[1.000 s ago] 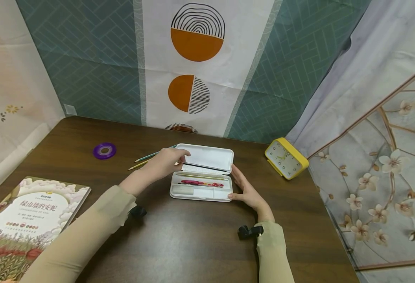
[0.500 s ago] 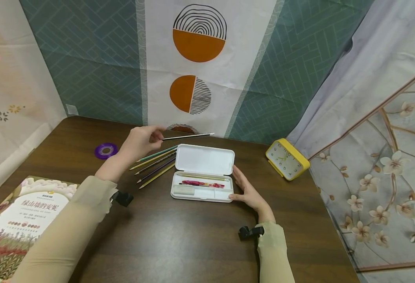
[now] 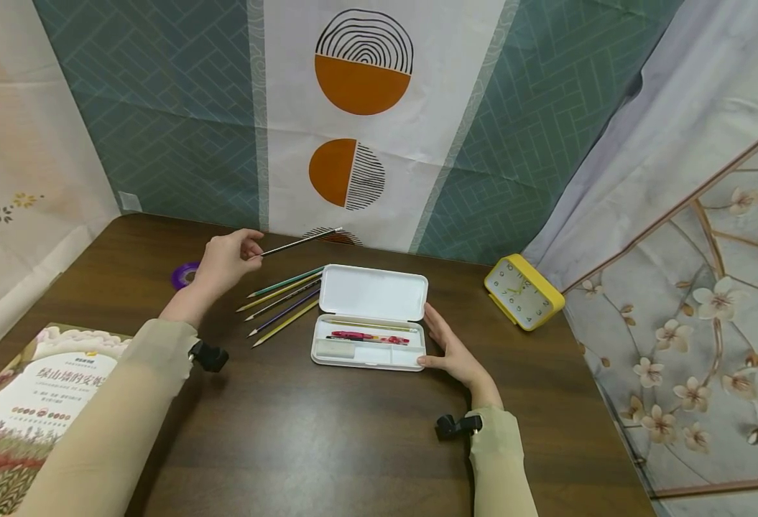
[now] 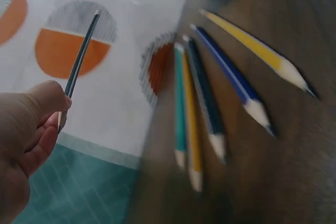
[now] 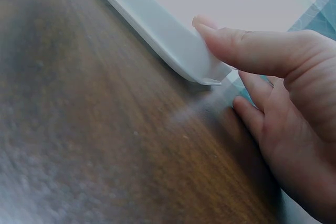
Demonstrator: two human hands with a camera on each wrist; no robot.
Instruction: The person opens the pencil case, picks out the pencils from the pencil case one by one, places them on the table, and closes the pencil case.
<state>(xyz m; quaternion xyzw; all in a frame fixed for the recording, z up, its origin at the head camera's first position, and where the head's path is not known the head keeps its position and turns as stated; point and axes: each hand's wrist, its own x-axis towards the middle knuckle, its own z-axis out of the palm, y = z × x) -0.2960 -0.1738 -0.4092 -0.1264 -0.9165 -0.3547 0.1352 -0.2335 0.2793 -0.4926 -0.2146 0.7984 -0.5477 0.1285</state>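
Note:
My left hand (image 3: 223, 260) pinches a dark pencil (image 3: 297, 243) with a light end cap, held in the air and slanting up to the right. In the left wrist view the same pencil (image 4: 80, 62) sits between thumb and fingers, sharpened tip down. An opened white pencil case (image 3: 373, 293) lies mid-table. It contains a yellowish pencil (image 3: 368, 324), a red-pink patterned pen (image 3: 368, 337) and a pale eraser (image 3: 335, 349). My right hand (image 3: 458, 357) rests at its right end, thumb on the front corner, fingers extended along the side. The right wrist view shows the thumb (image 5: 252, 48) over the rim.
Several pencils (image 3: 284, 301) lie fanned out left of the case, tips toward the left. A purple ring-shaped roll (image 3: 182, 276) is partly behind the left hand. A book (image 3: 49, 388) lies front left, and a yellow clock (image 3: 524, 291) stands at the right back.
My left hand has lifted the dark pencil out from over the case and carried it left, past the loose pencils. The right hand has stayed at the case.

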